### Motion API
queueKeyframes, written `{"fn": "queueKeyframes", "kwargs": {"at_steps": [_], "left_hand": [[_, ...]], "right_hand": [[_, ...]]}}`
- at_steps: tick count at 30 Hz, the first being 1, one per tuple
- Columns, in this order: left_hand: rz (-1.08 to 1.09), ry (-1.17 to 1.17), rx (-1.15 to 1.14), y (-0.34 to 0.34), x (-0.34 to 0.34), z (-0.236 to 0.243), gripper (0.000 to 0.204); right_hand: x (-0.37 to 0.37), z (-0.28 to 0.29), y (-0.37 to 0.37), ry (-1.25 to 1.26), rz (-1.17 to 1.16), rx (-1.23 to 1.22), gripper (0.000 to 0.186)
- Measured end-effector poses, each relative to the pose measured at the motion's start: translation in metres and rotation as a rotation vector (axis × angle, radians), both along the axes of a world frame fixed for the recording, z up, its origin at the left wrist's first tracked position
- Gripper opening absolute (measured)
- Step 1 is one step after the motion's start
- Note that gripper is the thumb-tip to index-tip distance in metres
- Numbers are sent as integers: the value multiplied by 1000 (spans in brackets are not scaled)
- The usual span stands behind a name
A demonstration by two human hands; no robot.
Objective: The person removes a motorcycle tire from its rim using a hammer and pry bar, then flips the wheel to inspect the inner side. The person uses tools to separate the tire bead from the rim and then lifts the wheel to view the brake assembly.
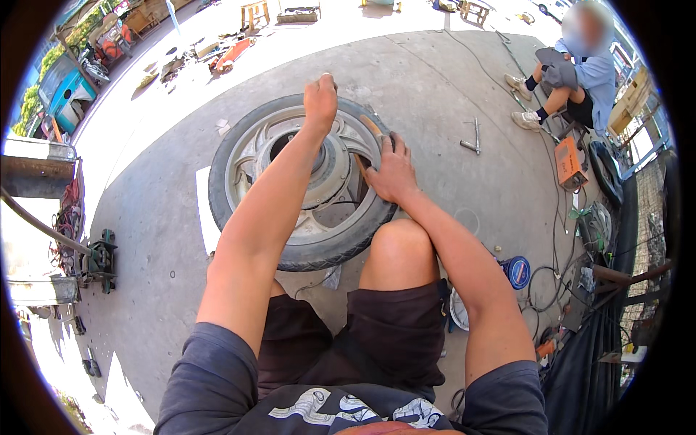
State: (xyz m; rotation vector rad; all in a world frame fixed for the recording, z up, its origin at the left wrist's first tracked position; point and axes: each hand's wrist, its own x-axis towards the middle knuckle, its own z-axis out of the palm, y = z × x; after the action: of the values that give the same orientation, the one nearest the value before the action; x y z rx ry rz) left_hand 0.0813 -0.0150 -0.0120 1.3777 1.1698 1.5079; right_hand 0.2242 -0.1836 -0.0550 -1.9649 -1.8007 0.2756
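Note:
A motor wheel with a grey cast rim and a black tyre [304,259] lies flat on the ground before my knees. My left hand [321,105] is closed in a fist above its far edge; whatever it may hold is hidden. My right hand [394,170] grips the wheel's right side, fingers over the tyre and thumb toward the rim. A brownish strip [370,125] lies along the rim just beyond that hand, and a similar piece shows by the thumb. My left forearm crosses over the hub [330,170] and covers part of it.
A T-shaped metal tool [475,138] lies on the concrete to the right. A blue round tin [516,272] stands by my right forearm, near loose cables. At the far right a person [594,80] sits beside an orange machine [570,163]. A white sheet [206,210] sticks out under the tyre.

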Motion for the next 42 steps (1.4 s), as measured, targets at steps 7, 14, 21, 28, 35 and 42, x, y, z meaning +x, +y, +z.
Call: {"fn": "queueKeyframes", "kwargs": {"at_steps": [7, 14, 21, 28, 35, 42], "left_hand": [[114, 61, 25, -8, 2, 1, 53], [-213, -85, -50, -10, -10, 16, 46], [-342, -229, -127, -60, -19, 40, 37], [-410, -276, -173, -75, -16, 25, 38], [-391, -216, -133, -74, -10, 15, 39], [-390, -231, -129, -75, -8, 14, 39]], "right_hand": [[-1, 4, -2, 0, 2, -14, 82], [1, -1, -2, 14, -12, 2, 81], [0, -1, 0, 10, -8, 4, 81], [-1, 1, 0, -3, -8, -26, 82], [-2, 5, -1, 2, -11, -40, 82], [-1, 2, 0, 5, -13, -37, 82]]}}
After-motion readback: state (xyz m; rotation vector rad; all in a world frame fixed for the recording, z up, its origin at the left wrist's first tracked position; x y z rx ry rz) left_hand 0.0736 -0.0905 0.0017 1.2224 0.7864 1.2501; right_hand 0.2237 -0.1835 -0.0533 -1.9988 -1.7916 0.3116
